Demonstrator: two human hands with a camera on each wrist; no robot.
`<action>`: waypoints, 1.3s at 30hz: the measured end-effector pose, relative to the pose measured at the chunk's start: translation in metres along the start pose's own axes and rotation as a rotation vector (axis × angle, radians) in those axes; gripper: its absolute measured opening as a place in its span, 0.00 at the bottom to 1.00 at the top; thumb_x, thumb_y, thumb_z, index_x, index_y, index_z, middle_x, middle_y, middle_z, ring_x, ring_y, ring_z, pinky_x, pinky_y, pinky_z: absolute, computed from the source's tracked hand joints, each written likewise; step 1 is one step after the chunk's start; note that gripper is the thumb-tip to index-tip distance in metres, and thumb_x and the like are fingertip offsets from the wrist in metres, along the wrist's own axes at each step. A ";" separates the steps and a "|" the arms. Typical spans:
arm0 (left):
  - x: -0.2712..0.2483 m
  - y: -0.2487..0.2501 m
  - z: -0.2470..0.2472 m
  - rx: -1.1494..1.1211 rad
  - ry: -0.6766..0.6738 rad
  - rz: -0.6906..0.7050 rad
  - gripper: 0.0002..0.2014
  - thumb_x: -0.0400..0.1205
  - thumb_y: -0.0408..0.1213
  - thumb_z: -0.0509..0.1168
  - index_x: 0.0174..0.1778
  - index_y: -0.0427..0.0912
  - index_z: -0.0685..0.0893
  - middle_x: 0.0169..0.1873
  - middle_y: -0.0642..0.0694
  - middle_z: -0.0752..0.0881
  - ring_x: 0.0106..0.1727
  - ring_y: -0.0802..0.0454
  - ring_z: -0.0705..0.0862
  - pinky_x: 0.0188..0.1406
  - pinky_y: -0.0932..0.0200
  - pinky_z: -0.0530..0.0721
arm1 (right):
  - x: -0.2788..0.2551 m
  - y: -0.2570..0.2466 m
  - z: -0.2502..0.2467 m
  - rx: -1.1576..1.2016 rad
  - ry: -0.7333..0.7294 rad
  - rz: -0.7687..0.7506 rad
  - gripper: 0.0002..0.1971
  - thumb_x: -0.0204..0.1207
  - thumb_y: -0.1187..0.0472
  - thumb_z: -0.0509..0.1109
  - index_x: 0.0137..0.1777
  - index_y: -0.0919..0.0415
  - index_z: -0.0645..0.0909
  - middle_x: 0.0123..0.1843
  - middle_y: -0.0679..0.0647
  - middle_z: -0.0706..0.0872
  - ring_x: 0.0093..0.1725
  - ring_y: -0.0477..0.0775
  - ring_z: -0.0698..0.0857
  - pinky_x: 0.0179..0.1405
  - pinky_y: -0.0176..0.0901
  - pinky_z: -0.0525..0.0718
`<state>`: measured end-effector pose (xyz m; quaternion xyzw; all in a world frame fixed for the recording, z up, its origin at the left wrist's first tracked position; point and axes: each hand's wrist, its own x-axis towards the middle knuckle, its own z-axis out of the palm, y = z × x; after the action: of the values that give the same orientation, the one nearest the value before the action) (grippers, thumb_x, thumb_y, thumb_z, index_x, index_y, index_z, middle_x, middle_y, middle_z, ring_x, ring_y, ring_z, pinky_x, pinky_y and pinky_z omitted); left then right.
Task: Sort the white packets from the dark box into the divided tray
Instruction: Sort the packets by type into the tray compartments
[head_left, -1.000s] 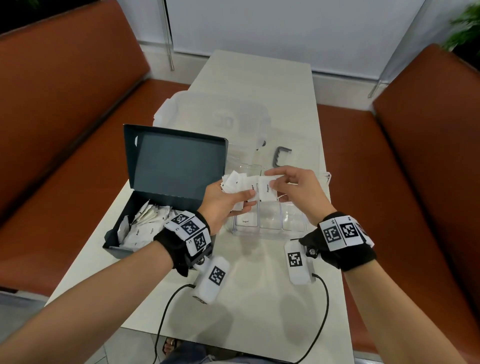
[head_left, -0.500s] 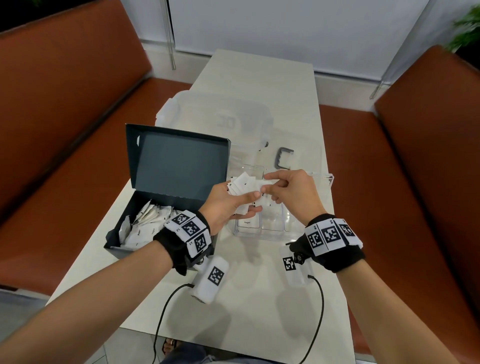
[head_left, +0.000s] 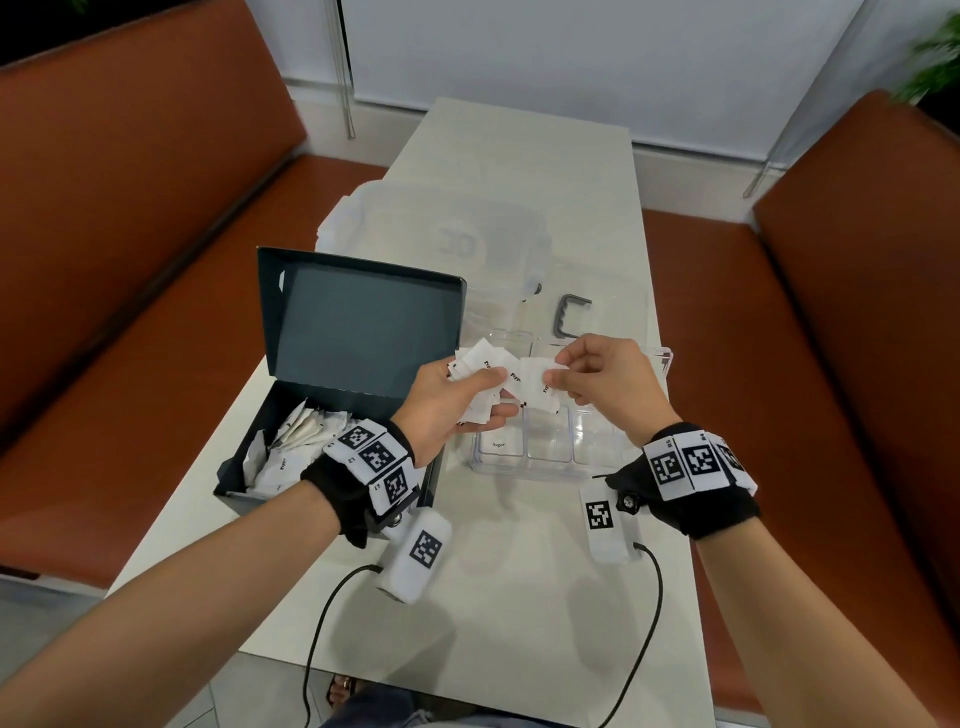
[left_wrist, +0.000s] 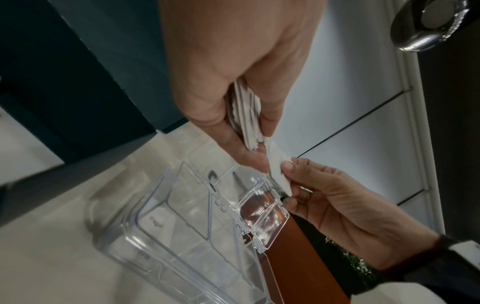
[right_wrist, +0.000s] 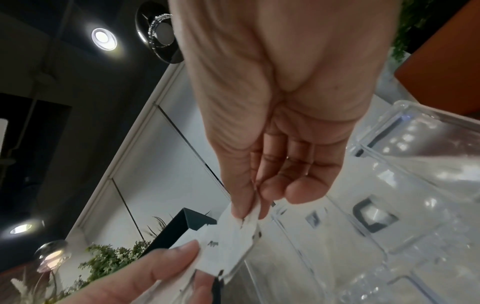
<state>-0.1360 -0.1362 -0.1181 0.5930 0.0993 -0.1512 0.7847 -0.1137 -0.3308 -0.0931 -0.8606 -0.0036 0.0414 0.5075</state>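
My left hand (head_left: 470, 387) grips a fanned stack of white packets (head_left: 480, 364) above the left end of the clear divided tray (head_left: 550, 467). My right hand (head_left: 558, 371) pinches one white packet (head_left: 535, 387) by its edge, right beside that stack. In the left wrist view the stack (left_wrist: 245, 115) sits between thumb and fingers, and the pinched packet (left_wrist: 279, 172) hangs over the tray (left_wrist: 182, 236). The right wrist view shows thumb and forefinger on the packet (right_wrist: 233, 234). The dark box (head_left: 275, 447), lid up, holds several more packets (head_left: 296, 436). One packet marked Sugar (head_left: 498, 444) lies in the tray's near-left compartment.
A clear lidded container (head_left: 441, 234) stands behind the box on the pale table (head_left: 519, 597). A grey clip (head_left: 569, 314) lies behind the tray. Brown benches (head_left: 130, 260) flank the table. Cables (head_left: 332, 613) trail from both wrists over the near edge.
The right hand let its earlier packet go, came back to the left hand's stack and now pulls one packet out to the right. The left hand stays over the tray.
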 end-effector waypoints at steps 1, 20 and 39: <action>0.000 0.001 -0.001 0.026 -0.013 0.001 0.10 0.81 0.32 0.71 0.57 0.37 0.85 0.46 0.33 0.91 0.39 0.43 0.91 0.34 0.57 0.89 | 0.000 -0.001 -0.001 -0.025 -0.013 -0.017 0.08 0.67 0.63 0.81 0.42 0.58 0.84 0.32 0.54 0.86 0.29 0.45 0.81 0.35 0.39 0.83; 0.003 0.002 -0.009 0.145 -0.128 -0.021 0.14 0.75 0.37 0.77 0.56 0.40 0.87 0.43 0.43 0.92 0.39 0.48 0.91 0.34 0.61 0.87 | -0.004 -0.004 -0.001 0.211 -0.246 0.051 0.10 0.70 0.68 0.79 0.50 0.65 0.86 0.32 0.61 0.88 0.29 0.49 0.86 0.34 0.38 0.87; 0.005 0.000 0.003 0.025 -0.082 -0.092 0.14 0.73 0.31 0.78 0.54 0.41 0.87 0.42 0.43 0.92 0.34 0.51 0.89 0.33 0.61 0.87 | -0.011 -0.009 0.004 0.084 -0.141 -0.026 0.09 0.73 0.67 0.76 0.50 0.55 0.90 0.36 0.59 0.87 0.31 0.48 0.81 0.36 0.34 0.86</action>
<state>-0.1312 -0.1393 -0.1186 0.5908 0.0923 -0.2122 0.7729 -0.1246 -0.3234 -0.0868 -0.8334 -0.0487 0.0953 0.5422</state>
